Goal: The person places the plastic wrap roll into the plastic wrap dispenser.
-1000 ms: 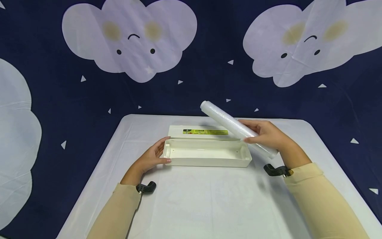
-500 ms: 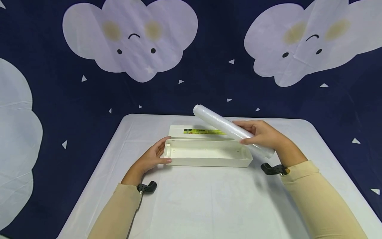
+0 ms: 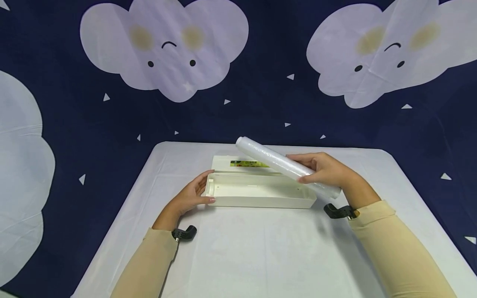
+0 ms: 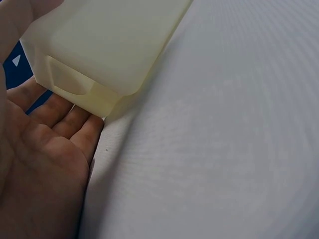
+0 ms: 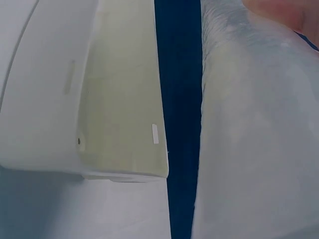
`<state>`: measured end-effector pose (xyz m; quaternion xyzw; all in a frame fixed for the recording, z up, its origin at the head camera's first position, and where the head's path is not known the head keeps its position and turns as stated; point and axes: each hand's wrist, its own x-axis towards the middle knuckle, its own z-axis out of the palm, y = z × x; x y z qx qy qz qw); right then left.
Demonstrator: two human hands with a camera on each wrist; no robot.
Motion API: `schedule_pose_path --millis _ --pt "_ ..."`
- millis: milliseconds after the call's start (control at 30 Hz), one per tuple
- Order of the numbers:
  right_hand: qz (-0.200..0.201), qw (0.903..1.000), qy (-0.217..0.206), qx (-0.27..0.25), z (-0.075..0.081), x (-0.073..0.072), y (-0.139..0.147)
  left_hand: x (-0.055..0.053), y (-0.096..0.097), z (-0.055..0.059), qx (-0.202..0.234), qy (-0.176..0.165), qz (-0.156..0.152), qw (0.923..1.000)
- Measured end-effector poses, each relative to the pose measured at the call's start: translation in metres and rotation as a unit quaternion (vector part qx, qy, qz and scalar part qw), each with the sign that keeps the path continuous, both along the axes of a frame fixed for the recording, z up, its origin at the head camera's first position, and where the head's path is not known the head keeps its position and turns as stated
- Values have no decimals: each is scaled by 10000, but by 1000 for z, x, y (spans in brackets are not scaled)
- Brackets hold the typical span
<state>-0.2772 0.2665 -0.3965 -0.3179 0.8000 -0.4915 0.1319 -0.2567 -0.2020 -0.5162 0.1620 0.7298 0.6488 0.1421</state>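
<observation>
A: Where is the film roll (image 3: 270, 158) sitting relative to the box (image 3: 257, 202)?

B: Slanted above the box's right half. Its raised end is over the lid (image 3: 221, 164), which lies open behind the box; its low end pokes out past the box's right end.

A: And the hands?

B: The right hand (image 3: 328, 169) pinches the roll toward its low end, thumb on one side, fingers on the other. The left hand (image 3: 189, 198) clasps the box's left end, thumb over the front wall.

A: What worries you?

B: That off-centre hold. With so much length beyond the grip, the raised end could dip and knock the lid.

A: Could the low end catch too?

B: I'd think so: lowered at this slant, it could snag on the box's right rim and shove the box along. The right wrist view shows a gap beside the roll, but I can't tell whether that low end clears the rim.

A: And if the left hand loosens?

B: Then a bump could probably swing the box askew.
</observation>
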Motion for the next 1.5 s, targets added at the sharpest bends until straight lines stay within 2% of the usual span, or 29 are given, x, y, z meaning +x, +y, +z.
schedule_pose_path --millis 567,767,1300,1500 --pt "265 9996 -87 97 0 0 -10 0 -1 -2 -42 46 -39 10000" --pt "367 9989 -249 121 -1 -1 -12 -1 0 -3 -22 62 -47 10000" --pt "923 9946 -464 51 -7 -3 -20 -1 -1 0 8 76 -124 9999" --pt "999 9936 -509 162 -6 -3 -23 -1 -2 0 -85 67 -83 9999"
